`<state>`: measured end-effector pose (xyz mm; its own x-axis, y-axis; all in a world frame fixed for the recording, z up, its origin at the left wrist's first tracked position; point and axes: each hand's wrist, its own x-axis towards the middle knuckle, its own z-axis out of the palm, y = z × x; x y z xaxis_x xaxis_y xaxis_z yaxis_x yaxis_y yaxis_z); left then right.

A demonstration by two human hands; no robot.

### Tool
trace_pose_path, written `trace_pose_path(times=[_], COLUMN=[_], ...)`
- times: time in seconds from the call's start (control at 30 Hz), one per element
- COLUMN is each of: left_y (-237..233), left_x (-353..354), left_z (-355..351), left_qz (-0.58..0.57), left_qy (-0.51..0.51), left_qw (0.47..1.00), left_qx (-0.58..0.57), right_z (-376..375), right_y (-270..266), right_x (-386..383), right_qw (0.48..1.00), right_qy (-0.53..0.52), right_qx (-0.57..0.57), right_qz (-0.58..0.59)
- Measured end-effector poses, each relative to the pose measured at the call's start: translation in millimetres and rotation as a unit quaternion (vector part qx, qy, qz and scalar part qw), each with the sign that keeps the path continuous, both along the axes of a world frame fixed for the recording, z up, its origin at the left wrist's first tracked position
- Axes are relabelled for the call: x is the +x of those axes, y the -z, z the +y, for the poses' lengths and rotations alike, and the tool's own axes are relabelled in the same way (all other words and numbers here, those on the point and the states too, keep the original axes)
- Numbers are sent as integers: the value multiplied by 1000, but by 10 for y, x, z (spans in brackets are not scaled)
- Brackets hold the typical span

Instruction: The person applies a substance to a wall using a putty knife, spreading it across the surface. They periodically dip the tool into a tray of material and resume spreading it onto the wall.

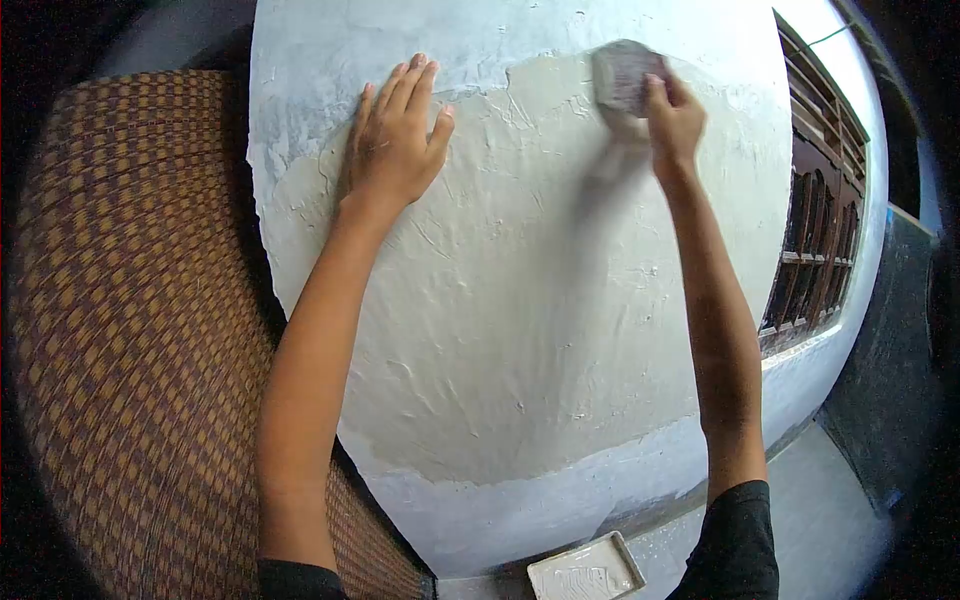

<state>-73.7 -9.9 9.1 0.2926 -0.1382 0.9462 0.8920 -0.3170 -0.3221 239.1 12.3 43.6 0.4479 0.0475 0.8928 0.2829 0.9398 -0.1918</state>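
My left hand (395, 135) lies against the upper left of the wall with its fingers stretched out, at the edge of the cream-coloured putty (480, 300). At the upper right, my right hand (676, 122) grips a flat grey scraper (622, 75), slightly blurred, near the top border of the putty. My thumb presses on the scraper's face; the other fingers are partly hidden. The spread putty is wet-looking and ridged, over a pale bluish-white wall (400, 30).
On the floor below stands a shallow tray (636, 568) with cream paste inside. A brown woven mat (140, 300) hangs or stands to the left of the wall. Dark wooden window shutters (822, 230) are at the right, with a dark sheet (890, 350) beyond them.
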Motion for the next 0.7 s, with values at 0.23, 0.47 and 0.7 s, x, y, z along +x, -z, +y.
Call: trace_pose_path(times=[0.23, 0.47, 0.7], left_y=[17, 12, 12], left_x=[39, 20, 43], left_z=[12, 16, 57], left_qz=[-6, -1, -10], left_qy=[10, 8, 5], left_qw=[1000, 1000, 1000], left_qx=[7, 10, 14], right_z=[-251, -20, -113], right_y=[232, -6, 129], right_x=[-287, 247, 79], right_qw=[985, 998, 986], right_qy=[11, -21, 90], right_qx=[2, -35, -28], right_qz=[-170, 53, -135])
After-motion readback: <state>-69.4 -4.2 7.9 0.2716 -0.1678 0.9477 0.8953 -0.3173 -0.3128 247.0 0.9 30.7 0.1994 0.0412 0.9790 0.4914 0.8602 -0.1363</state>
